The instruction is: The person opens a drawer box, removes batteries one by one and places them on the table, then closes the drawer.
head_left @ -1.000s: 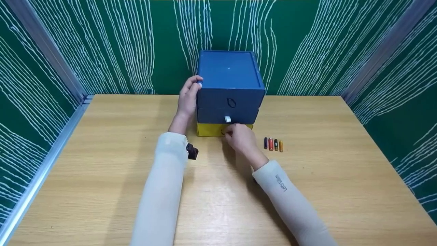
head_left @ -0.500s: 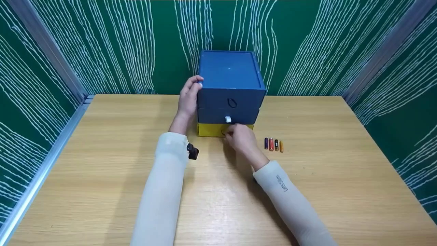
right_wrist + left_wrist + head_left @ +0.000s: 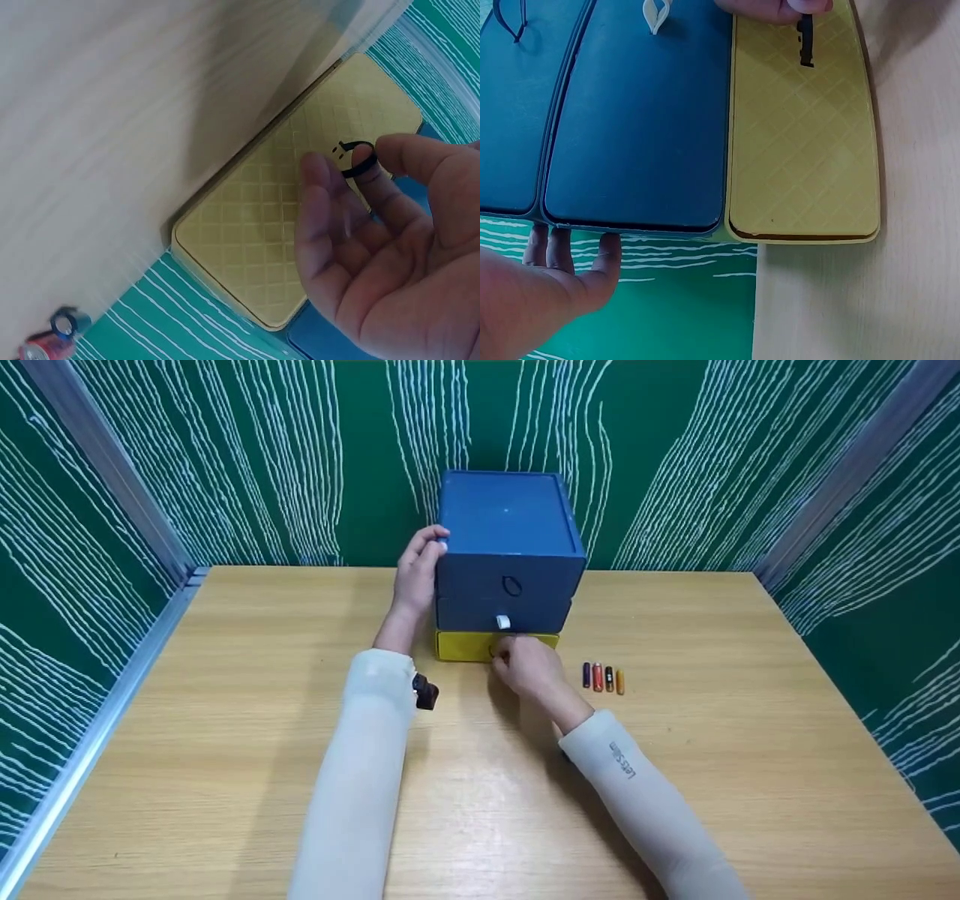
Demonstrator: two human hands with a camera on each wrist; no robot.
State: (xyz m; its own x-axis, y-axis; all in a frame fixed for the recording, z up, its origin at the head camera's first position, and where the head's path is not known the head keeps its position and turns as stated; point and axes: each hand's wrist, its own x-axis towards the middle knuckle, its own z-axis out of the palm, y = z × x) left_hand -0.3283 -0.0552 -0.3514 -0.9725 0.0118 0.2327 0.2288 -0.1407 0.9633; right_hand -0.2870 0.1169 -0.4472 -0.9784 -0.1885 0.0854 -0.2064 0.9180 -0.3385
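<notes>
A stacked drawer box has two dark blue drawers above a yellow drawer; all three fronts look closed. At its left side my left hand rests against the wall, fingertips at the upper edge; the left wrist view shows these fingers extended along the side. My right hand is at the yellow front. Its thumb and a finger pinch a black loop pull, with one finger through the loop in the right wrist view. Above it are a white loop pull and another black loop.
Several small batteries lie in a row on the wooden table, right of the box. Green walls with white wavy lines enclose the table at the back and both sides. A dark wrist camera sits on the left sleeve.
Both hands keep their places on the box and the loop. The whole head view has shifted very slightly; the drawers look the same.
</notes>
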